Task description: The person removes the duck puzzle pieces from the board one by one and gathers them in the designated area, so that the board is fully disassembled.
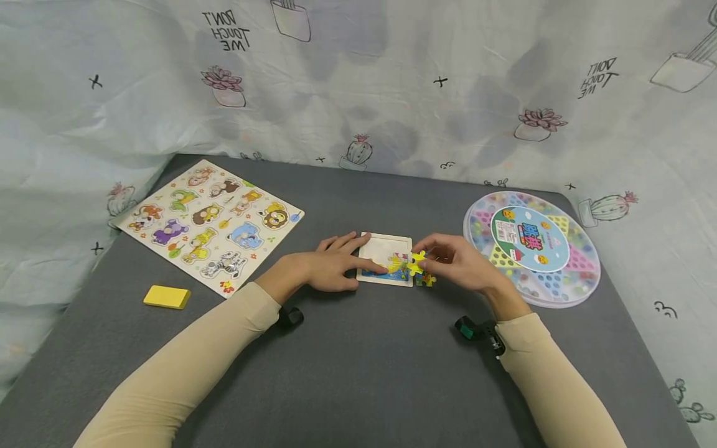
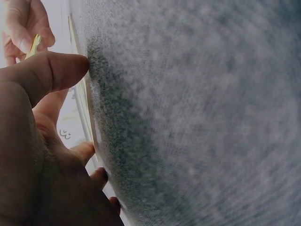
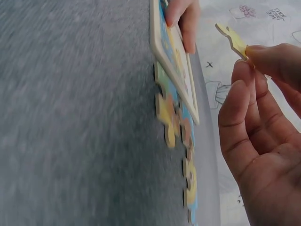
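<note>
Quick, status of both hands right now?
Left hand: open, spread fingers touching the puzzle tray, holding nothing.
Right hand: closed, pinching a yellow puzzle piece between thumb and fingers.

Gray worktop (image 1: 358,379): animal puzzle board (image 1: 220,239), yellow block (image 1: 167,297) left; jigsaw tray (image 1: 392,236) mid, loose jigsaw pieces (image 3: 165,115) beside it; Chinese checkers board (image 1: 531,246) right.

2 bare hands (image 1: 330,266); plain beige sleeves (image 1: 196,367); 2 black wrist devices (image 1: 290,318), right with green patch (image 1: 466,330).
</note>
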Demonstrator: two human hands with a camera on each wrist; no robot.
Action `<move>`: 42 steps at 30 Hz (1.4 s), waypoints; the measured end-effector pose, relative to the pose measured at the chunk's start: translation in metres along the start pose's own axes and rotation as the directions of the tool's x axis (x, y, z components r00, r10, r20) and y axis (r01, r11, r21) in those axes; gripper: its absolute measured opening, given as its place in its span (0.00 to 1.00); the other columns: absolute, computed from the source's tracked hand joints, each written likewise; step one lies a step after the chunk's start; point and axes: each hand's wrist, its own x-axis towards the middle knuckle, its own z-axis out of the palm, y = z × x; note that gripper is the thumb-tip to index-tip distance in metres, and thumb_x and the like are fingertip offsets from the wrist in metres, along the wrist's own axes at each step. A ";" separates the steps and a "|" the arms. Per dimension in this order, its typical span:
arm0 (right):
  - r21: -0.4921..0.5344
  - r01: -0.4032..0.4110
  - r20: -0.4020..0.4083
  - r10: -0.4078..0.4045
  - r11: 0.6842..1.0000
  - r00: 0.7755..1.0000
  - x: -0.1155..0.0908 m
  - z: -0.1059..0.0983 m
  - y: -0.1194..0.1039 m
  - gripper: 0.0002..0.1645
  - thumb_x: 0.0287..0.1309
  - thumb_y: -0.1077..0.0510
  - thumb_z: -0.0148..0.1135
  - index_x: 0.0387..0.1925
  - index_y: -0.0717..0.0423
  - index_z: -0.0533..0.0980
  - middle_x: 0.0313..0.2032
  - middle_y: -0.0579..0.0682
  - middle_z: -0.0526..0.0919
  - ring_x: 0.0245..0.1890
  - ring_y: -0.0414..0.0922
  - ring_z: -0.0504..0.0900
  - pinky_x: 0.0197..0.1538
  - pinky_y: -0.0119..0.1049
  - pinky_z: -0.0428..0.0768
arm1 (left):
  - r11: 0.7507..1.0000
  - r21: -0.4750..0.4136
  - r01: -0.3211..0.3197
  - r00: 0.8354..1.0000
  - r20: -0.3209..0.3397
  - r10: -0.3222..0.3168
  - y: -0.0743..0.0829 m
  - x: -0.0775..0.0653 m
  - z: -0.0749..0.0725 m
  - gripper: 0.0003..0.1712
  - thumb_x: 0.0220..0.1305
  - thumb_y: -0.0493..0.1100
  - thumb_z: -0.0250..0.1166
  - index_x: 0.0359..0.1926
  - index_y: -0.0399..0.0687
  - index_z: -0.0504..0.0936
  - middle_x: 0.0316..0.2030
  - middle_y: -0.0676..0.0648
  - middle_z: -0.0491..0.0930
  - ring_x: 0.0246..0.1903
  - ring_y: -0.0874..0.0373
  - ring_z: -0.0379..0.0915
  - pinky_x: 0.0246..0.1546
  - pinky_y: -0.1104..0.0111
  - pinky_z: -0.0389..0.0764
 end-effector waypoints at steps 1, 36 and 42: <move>-0.002 -0.006 -0.001 0.006 1.000 1.000 -0.003 -0.001 0.000 0.16 0.69 0.66 0.63 0.57 0.62 0.79 0.48 0.55 0.83 0.39 0.54 0.84 0.39 0.37 0.83 | 1.000 0.004 -0.001 1.000 0.002 0.001 0.000 0.001 0.000 0.30 0.78 0.54 0.52 0.75 0.88 0.62 0.83 0.50 0.29 0.81 0.44 0.23 0.75 0.38 0.38; -0.110 -0.073 -0.054 0.067 0.991 0.996 -0.054 -0.019 0.020 0.13 0.71 0.63 0.63 0.55 0.56 0.82 0.44 0.51 0.85 0.37 0.49 0.85 0.39 0.36 0.83 | 1.000 0.006 -0.001 1.000 -0.020 0.001 0.003 -0.001 0.002 0.31 0.77 0.52 0.53 0.75 0.86 0.63 0.83 0.48 0.30 0.81 0.43 0.24 0.73 0.35 0.39; -0.155 -0.112 -0.038 0.107 0.982 0.994 -0.054 -0.019 0.023 0.13 0.71 0.62 0.63 0.54 0.56 0.82 0.46 0.50 0.86 0.41 0.45 0.85 0.42 0.35 0.83 | 1.000 -0.004 -0.009 1.000 -0.029 0.009 0.002 0.000 0.003 0.31 0.76 0.52 0.53 0.75 0.86 0.64 0.83 0.49 0.31 0.81 0.43 0.24 0.74 0.36 0.38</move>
